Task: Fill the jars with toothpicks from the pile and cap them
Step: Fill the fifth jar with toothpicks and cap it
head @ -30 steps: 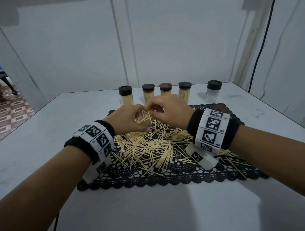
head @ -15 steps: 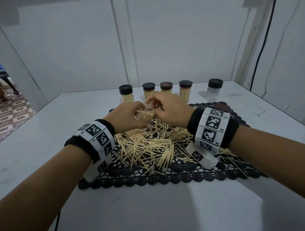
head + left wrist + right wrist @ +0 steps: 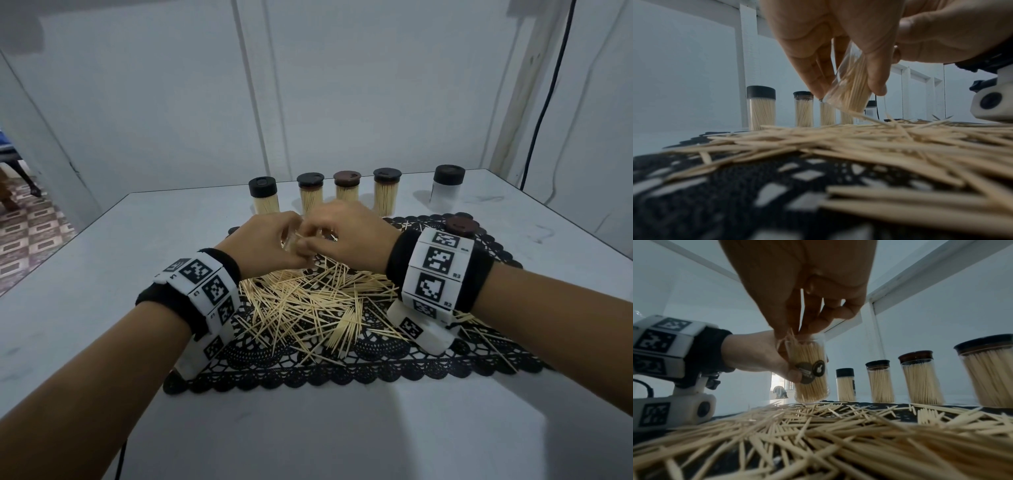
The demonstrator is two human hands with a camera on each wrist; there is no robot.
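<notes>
Toothpicks (image 3: pixel 308 301) spread in a loose pile over the black lace mat (image 3: pixel 359 363) on the counter (image 3: pixel 85 291), with plenty yet to collect. Four capped jars (image 3: pixel 346 192) lined up full behind the mat; a fifth, capped jar (image 3: pixel 448 186) at the far right, looking empty or close to it. Open jar (image 3: pixel 809 369) held just above the far edge of the pile, packed nearly to the rim, slightly tilted, uncapped. Left hand (image 3: pixel 263 250) wrapped round its clear wall, thumb low by the dark label. Right hand (image 3: pixel 346 233) directly above the mouth, fingertips (image 3: pixel 813 324) pinching a few sticks and feeding them in. Spare brown cap (image 3: pixel 460 224) lying on the mat's far right corner, just behind the right wrist band, probably meant for this jar.

By the look of it, well past halfway: four done, one almost topped up and needing its cap, one more possibly to fill.

Against the frame a second ago: jar raised a little off the mat, both hands drawn closer together and higher, loose sticks once fanned out between the fingers now mostly tucked inside the jar. Pile and row of jars unchanged.
</notes>
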